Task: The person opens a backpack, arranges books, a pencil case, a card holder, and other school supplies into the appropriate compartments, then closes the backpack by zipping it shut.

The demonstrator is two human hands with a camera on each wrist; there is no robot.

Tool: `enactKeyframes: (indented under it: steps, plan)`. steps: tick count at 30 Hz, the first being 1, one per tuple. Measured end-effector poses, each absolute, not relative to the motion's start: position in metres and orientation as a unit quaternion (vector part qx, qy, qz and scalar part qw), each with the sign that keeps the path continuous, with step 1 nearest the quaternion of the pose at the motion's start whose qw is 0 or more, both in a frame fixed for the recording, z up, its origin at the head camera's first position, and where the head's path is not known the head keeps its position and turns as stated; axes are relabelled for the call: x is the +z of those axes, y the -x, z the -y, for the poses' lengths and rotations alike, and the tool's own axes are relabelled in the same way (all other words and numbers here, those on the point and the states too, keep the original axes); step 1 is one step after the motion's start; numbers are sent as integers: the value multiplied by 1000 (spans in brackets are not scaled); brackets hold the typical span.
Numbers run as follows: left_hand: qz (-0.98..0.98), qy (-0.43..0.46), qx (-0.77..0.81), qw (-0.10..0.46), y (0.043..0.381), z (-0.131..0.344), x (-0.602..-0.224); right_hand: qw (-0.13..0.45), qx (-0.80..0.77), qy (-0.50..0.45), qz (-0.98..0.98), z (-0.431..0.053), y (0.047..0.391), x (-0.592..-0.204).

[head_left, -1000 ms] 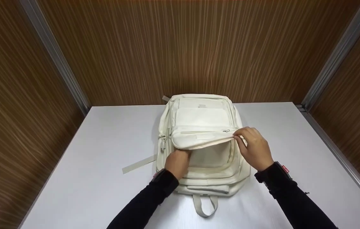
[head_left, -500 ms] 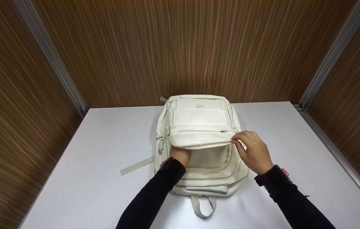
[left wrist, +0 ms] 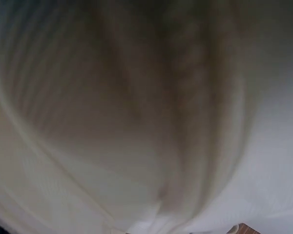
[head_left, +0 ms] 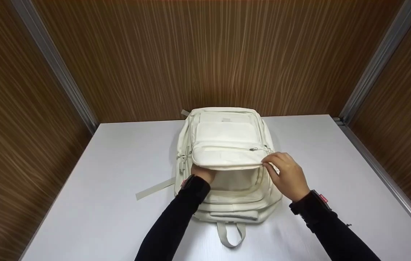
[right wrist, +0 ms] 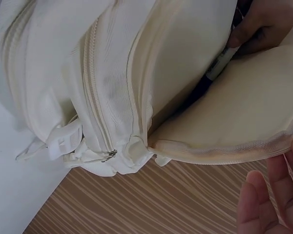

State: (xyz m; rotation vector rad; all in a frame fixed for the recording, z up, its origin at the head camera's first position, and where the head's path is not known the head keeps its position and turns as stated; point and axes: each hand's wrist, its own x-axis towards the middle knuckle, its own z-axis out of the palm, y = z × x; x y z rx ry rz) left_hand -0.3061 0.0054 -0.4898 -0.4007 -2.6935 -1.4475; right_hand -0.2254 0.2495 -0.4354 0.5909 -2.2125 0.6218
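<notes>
A cream backpack lies on the white table, its front pocket unzipped and its top loop towards me. My right hand pinches the edge of the pocket flap and lifts it. My left hand reaches under the flap into the pocket, so its fingers are hidden in the head view. In the right wrist view, the left hand grips the end of a marker-like stick, pale and dark, deep in the pocket. Only blurred cream cloth and zipper teeth show in the left wrist view.
Brown wood-grain panels stand behind and at both sides of the white table. A loose strap sticks out left of the backpack, and its carry loop lies towards me.
My left hand has gone deeper under the flap and is now mostly hidden. My right hand has drawn the flap's edge slightly down and left, still pinching it.
</notes>
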Motion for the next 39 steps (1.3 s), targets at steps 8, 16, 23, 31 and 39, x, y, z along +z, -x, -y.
enactKeyframes:
  steps: [8, 16, 23, 31, 39]
  plan:
    - [918, 139, -281, 242, 262, 6, -473, 364, 242, -233, 869, -249, 223, -443]
    - [950, 187, -113, 223, 223, 41, -479, 343, 236, -253, 873, -249, 222, -457]
    - [962, 204, -166, 77, 214, 74, -489, 268, 217, -260, 902, -250, 212, -486]
    - [952, 221, -207, -33, 214, 88, -498, 164, 167, -206, 950, -238, 185, -506]
    - [963, 215, -165, -16, 211, 81, -501, 124, 146, -191, 963, -242, 188, -511]
